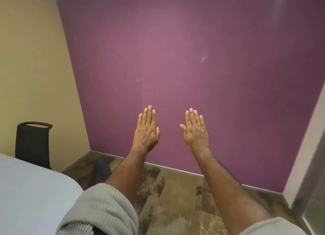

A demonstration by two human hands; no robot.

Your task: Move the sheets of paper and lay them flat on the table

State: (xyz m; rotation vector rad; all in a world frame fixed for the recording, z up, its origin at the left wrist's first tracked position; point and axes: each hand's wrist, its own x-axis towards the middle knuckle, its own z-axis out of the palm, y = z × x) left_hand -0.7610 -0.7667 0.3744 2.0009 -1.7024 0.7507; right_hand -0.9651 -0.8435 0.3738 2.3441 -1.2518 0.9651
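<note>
Hands: I am holding my left hand and my right hand out in front of me, side by side and a little apart, backs toward the camera, against the purple wall.
Fingers: on both hands they are stretching out straight and lying close together, thumbs slightly off to the inside; nothing is resting between them or in either palm.
Why raised: I am judging this as a ready or calibration pose, both palms showing empty to the camera before any reaching begins.
Paper: I am seeing no sheets anywhere in view, so I cannot tell where they are lying.
Table: a pale surface is filling the lower left corner, beside my left sleeve; it is probably the table, though only one corner is showing.
Surroundings: a dark chair is standing against the beige wall beyond that surface, and patterned brown floor is spreading beneath my forearms.
Progress: I am reckoning the task as not yet begun, since neither hand is touching anything.
Next: I am expecting to need a turn of the head toward the pale surface to find the sheets.
</note>
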